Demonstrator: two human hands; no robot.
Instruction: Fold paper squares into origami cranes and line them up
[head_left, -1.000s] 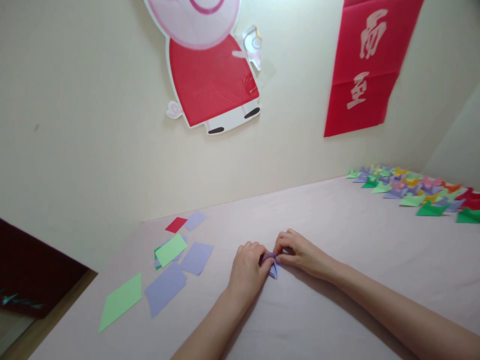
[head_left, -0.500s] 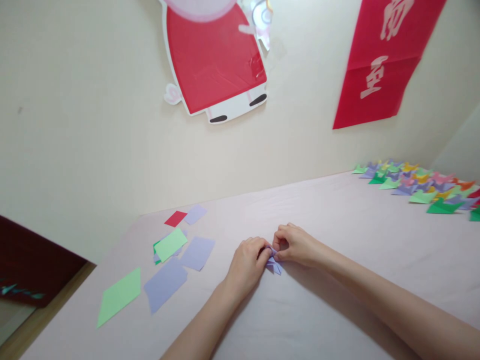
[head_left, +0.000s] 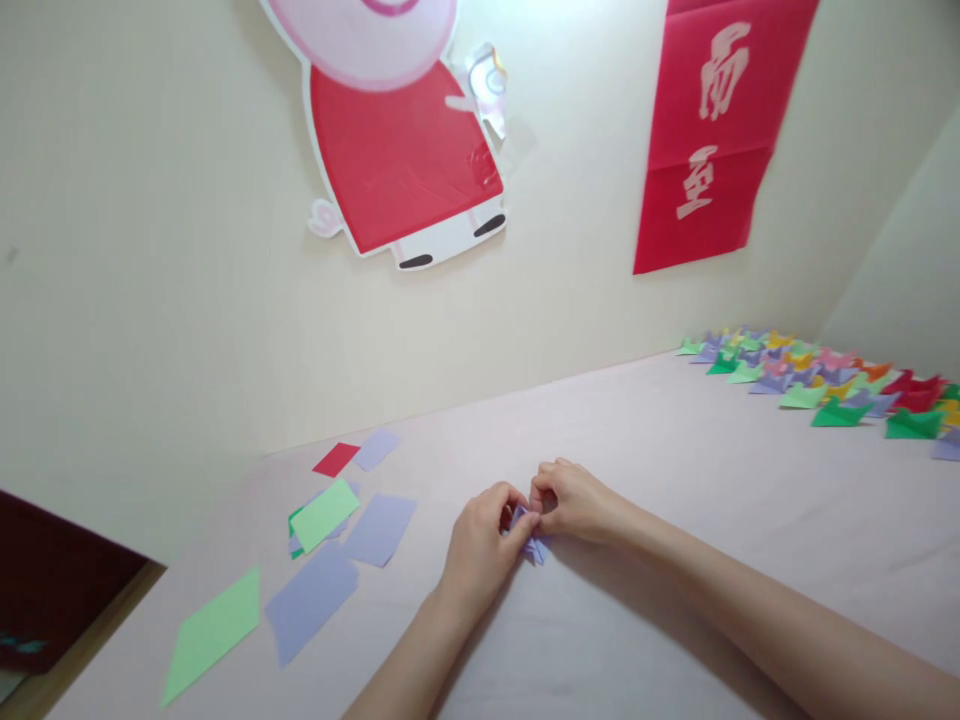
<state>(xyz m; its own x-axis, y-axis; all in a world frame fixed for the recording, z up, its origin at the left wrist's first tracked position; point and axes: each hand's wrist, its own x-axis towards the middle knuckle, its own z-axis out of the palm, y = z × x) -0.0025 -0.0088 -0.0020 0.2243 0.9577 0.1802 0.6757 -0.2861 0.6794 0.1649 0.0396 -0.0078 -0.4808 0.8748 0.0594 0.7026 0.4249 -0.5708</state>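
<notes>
A small folded piece of purple paper lies on the pale pink table, pinched between both hands. My left hand grips its left side with curled fingers. My right hand pinches its upper right side, fingers closed. The two hands touch each other over the paper, and most of it is hidden under the fingers.
Loose flat sheets lie at the left: purple sheets, a light green sheet, another green sheet, a red sheet. Several folded coloured paper figures crowd the far right. A wall with a cartoon cut-out and red banner backs the table.
The view has shifted slightly. Both hands stay closed on the purple paper, with the fingers working in closer over it.
</notes>
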